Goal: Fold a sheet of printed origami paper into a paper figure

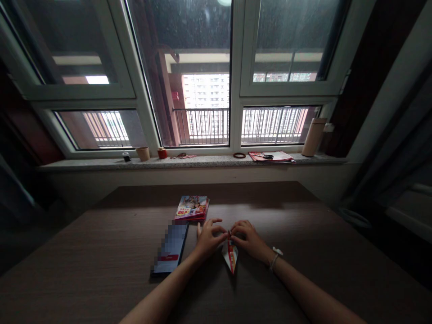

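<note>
Just on the near side of the fingers, the folded paper [231, 258] lies with its pointed end toward the person and its far end held between the two hands. The left hand [208, 240] and right hand [249, 238] meet there, thumb and forefinger of each drawn together in a small pinch on that far end; the other fingers of the left hand stand loosely away from the paper. The step in hand seems to be shaping or creasing this narrow end, though the fold itself is too small and covered to read. The next move appears to call for a light, even pinch from both sides, with the layers kept lined up so the thin paper does not slip or tear. Left of the fingers, clear of the paper, a phone [170, 249] lies on the tabletop [286, 283]. Beyond the fingers and a little to the left sits a stack of leaflets [192, 207]. Farther beyond them is the windowsill [209, 162], with scissors [268, 156] to the right and a cup [143, 154] to the left.
</note>
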### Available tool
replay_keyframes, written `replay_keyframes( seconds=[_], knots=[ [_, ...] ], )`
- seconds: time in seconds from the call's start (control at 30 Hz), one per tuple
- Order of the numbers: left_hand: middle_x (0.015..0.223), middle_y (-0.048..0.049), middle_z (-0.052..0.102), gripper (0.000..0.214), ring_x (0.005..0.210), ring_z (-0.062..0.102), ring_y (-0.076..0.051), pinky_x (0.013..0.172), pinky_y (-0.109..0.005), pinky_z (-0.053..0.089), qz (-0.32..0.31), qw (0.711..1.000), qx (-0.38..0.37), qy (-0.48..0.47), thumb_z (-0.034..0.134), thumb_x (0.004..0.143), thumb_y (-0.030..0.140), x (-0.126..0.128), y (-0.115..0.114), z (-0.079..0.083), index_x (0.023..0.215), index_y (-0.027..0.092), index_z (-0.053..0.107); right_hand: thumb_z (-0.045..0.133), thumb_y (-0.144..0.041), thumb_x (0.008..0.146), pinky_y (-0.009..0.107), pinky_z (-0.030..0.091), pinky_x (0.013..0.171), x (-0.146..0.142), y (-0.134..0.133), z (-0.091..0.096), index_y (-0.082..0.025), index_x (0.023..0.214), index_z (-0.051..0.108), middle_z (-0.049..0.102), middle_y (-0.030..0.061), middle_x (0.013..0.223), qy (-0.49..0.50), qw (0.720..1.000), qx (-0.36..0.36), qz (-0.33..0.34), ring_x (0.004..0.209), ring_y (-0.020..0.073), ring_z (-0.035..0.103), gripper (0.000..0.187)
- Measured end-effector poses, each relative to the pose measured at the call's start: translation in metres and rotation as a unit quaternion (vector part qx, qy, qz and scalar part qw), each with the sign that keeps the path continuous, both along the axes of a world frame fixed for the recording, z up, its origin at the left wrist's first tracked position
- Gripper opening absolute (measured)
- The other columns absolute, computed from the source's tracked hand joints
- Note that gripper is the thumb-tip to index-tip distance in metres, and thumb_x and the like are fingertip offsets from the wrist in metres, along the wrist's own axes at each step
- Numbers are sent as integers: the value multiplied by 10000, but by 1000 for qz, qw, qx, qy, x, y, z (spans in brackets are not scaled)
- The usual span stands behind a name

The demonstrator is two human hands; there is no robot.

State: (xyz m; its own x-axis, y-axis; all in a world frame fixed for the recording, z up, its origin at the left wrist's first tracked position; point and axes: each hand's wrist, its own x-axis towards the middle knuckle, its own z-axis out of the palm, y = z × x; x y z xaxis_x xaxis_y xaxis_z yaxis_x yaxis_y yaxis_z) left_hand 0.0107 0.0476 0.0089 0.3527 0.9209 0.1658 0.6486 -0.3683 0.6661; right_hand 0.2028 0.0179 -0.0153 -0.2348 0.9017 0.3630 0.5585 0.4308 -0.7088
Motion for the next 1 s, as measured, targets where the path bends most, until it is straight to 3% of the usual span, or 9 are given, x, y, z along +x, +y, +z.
replay_keyframes(
  seconds=[0.43,1.0],
  knots=[
    [1285,-13,583,86,1256,470,-289,1114,-663,46,3,1000,2,-3,660,790,340,1,0,-1,775,291,729,672,-296,821,355,343,947,-1,-1,-1,-248,849,678,630,13,993,-24,1000,9,-5,1031,199,502,56],
    [1287,-31,577,141,1255,471,-300,1116,-658,69,1,1000,2,-20,635,808,399,-1,2,-1,817,306,741,671,-291,814,355,363,942,-2,0,-3,-249,845,679,631,25,1009,-13,1000,12,-7,1039,209,506,52]
  ],
)
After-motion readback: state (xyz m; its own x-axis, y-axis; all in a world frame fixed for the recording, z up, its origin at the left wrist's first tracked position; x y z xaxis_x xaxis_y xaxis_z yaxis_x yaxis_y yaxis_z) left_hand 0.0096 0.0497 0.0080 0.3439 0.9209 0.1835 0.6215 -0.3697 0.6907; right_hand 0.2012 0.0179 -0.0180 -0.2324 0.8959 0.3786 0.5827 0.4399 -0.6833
